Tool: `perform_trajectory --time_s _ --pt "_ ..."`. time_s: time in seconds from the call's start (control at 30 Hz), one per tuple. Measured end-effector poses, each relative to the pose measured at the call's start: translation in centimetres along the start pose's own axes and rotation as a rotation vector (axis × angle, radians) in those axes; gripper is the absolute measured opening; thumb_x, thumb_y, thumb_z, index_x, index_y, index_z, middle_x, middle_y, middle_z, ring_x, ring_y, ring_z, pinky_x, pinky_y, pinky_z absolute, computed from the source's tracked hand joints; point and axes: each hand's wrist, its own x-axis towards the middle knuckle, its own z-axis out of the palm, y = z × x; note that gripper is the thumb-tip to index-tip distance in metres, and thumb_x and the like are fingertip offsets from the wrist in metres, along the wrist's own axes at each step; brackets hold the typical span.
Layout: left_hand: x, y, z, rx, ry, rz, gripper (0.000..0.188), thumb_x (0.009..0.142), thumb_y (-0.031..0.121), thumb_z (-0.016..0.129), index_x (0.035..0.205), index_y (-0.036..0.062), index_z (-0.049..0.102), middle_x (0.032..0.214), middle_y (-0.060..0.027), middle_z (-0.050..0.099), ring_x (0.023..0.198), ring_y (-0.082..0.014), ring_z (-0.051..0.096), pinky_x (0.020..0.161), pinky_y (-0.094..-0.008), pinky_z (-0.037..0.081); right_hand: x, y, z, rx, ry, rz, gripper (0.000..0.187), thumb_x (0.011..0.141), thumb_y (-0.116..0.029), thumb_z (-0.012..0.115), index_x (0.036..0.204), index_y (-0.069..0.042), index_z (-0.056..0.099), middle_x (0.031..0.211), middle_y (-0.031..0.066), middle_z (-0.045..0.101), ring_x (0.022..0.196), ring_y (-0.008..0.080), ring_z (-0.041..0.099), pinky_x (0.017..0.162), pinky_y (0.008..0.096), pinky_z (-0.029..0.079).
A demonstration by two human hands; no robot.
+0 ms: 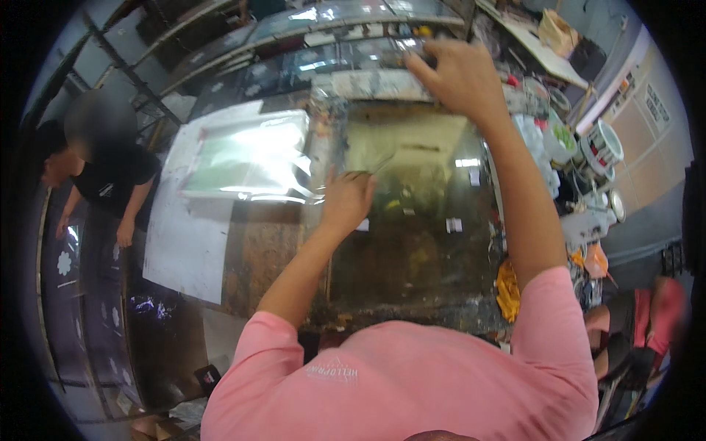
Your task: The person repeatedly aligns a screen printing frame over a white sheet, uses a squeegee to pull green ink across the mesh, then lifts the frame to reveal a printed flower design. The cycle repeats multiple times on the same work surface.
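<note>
A dark, glossy rectangular panel, yellowish at its far end, lies in front of me with small white tabs on it. My left hand rests at the panel's left edge, fingers apart. A thin curved line runs from near its fingertips; I cannot tell whether it is a strand or a reflection. My right hand is raised over the panel's far right corner, thumb and fingers apart, with nothing visible in it. Left of the panel, a stack of shiny clear plastic sheets lies on white board.
A stained bar runs along the panel's far side. Racks with dark flower-marked panels stand beyond. At the right are tubs and an orange cloth. A person in black stands left; another person's red sleeve shows at right.
</note>
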Motion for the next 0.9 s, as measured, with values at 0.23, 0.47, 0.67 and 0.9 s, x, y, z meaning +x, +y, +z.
perform_trajectory --time_s 0.23,0.47,0.67,0.9 --pt "-1.1 6.0 11.0 0.032 -0.277 0.231 0.102 0.091 0.084 0.046 0.154 0.0036 0.05 0.165 -0.026 0.036 0.157 -0.0404 0.029 0.125 -0.0682 0.007 0.6 -0.7 -0.9 -0.02 -0.009 0.026 0.051 0.093 -0.046 0.057 0.074 -0.001 0.073 0.076 0.0231 0.071 0.077 0.0413 0.069 0.078 0.0524 0.049" --pt "-0.9 10.7 11.6 0.025 -0.283 0.277 0.125 0.076 0.097 0.048 0.155 0.0008 0.048 0.164 -0.0275 0.036 0.156 -0.0443 0.028 0.122 -0.0743 -0.004 1.9 -0.2 -1.3 -0.017 -0.033 0.055 0.055 0.092 -0.046 0.053 0.078 0.002 0.075 0.078 0.0269 0.071 0.079 0.0435 0.071 0.081 0.0529 0.054" --pt "-1.4 11.1 12.7 -0.023 -0.219 0.358 0.124 0.076 0.097 0.048 0.152 -0.0007 0.051 0.158 -0.0273 0.045 0.149 -0.0459 0.038 0.122 -0.075 -0.002 2.6 0.2 -0.7 -0.029 -0.014 0.031 0.054 0.09 -0.046 0.052 0.08 0.002 0.076 0.082 0.0277 0.073 0.084 0.0427 0.072 0.083 0.0523 0.055" --pt "-1.4 11.3 12.5 -0.042 -0.186 0.421 0.12 0.078 0.096 0.048 0.147 -0.0022 0.055 0.153 -0.0271 0.05 0.144 -0.0463 0.045 0.122 -0.076 0.003 2.5 0.6 -0.3 -0.069 0.021 0.03 0.056 0.09 -0.048 0.053 0.079 0.002 0.076 0.081 0.0265 0.073 0.082 0.0426 0.071 0.082 0.0515 0.054"
